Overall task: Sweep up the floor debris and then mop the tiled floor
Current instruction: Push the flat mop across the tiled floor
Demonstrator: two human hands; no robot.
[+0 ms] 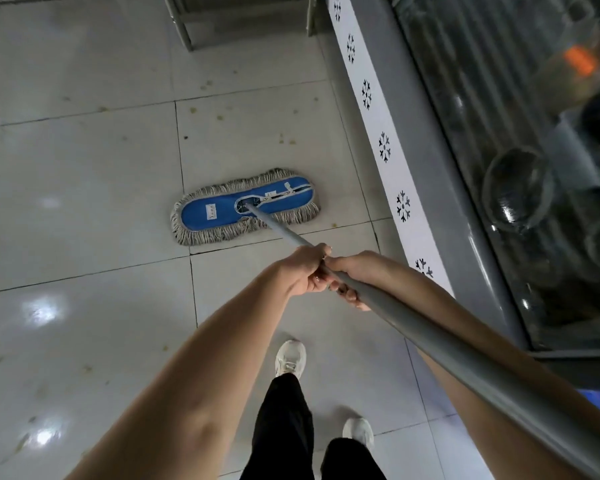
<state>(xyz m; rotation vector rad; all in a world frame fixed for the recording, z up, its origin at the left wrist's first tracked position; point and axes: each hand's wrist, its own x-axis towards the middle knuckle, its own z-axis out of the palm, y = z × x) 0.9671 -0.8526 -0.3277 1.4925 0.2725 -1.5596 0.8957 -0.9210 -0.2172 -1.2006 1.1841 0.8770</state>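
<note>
Pale glossy floor tiles [84, 188], flecked with yellowish spots, run beside a glass-fronted display freezer [499, 168]. On them lies a flat blue dust mop with a grey cotton fringe [245, 206], its grey metal pole [465, 355] clasped by left hand [305, 271] and right hand [350, 275], both wrapped closed. Long, overlapping passes, head kept flat, would probably lift the spots best.

1. Left hand [307, 270] is curled closed, bare forearm stretched forward from the lower left.
2. Right hand [352, 275] is clenched too, touching the left (fingers partly hidden).
3. Both arms reach forward, converging.
</note>
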